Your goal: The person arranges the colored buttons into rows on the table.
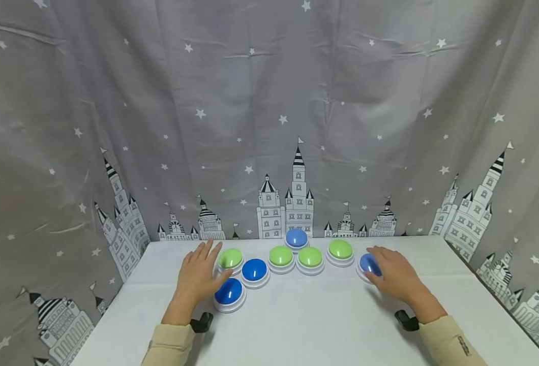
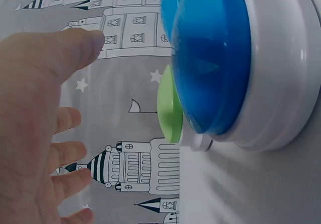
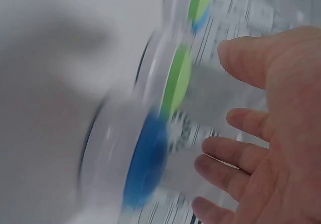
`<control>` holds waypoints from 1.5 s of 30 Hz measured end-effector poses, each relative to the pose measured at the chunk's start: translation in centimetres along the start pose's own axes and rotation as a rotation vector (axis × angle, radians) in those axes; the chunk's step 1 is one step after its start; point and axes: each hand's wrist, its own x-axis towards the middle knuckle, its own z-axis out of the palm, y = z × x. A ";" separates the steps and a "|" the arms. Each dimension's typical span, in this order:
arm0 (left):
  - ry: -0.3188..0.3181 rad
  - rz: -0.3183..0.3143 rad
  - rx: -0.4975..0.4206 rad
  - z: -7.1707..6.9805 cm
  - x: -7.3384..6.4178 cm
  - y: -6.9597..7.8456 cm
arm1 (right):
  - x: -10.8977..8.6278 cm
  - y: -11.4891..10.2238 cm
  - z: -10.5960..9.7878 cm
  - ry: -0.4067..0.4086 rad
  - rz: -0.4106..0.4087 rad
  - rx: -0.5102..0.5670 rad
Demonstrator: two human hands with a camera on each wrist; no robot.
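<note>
My left hand (image 1: 198,277) hovers beside the left cluster of dome push buttons, fingers spread and holding nothing. Closest to it are a green button (image 1: 230,258) and a front blue button (image 1: 229,292); its thumb overlaps the gap between them in the head view. In the left wrist view that blue button (image 2: 213,58) looms large, with space between it and the palm. On the right, my right hand (image 1: 395,274) is above a blue button (image 1: 369,264), partly covering it. The right wrist view has the fingers loosely bent and apart from this blue dome (image 3: 148,161).
Another blue button (image 1: 253,270) stands right of the left cluster's green one. Two green buttons (image 1: 280,255) sit side by side mid-table, a blue one (image 1: 296,238) behind them and a green one (image 1: 340,249) to their right. A grey castle-print curtain (image 1: 269,101) hangs behind the white table (image 1: 306,325).
</note>
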 end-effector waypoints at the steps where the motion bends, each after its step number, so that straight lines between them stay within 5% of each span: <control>1: 0.000 0.000 -0.008 0.0 -0.1 0.0 | 0.3 -0.6 0.3 -0.006 -0.010 0.029; 13: -0.023 -0.012 -0.147 0.4 -1.1 0.3 | 5.7 -10.4 3.2 -0.221 -0.105 0.366; 20: -0.103 0.008 -0.250 1.7 -2.3 0.5 | 6.8 -14.3 6.1 -0.323 -0.157 0.474; 26: -0.151 -0.011 -0.253 2.3 -4.4 0.5 | 7.4 -17.6 8.3 -0.412 -0.287 0.524; 32: -0.179 -0.023 -0.294 3.0 -5.1 0.7 | 7.6 -19.5 8.9 -0.396 -0.316 0.486; 45: -0.150 -0.003 -0.354 3.4 -5.0 0.3 | 7.5 -21.5 10.4 -0.510 -0.380 0.590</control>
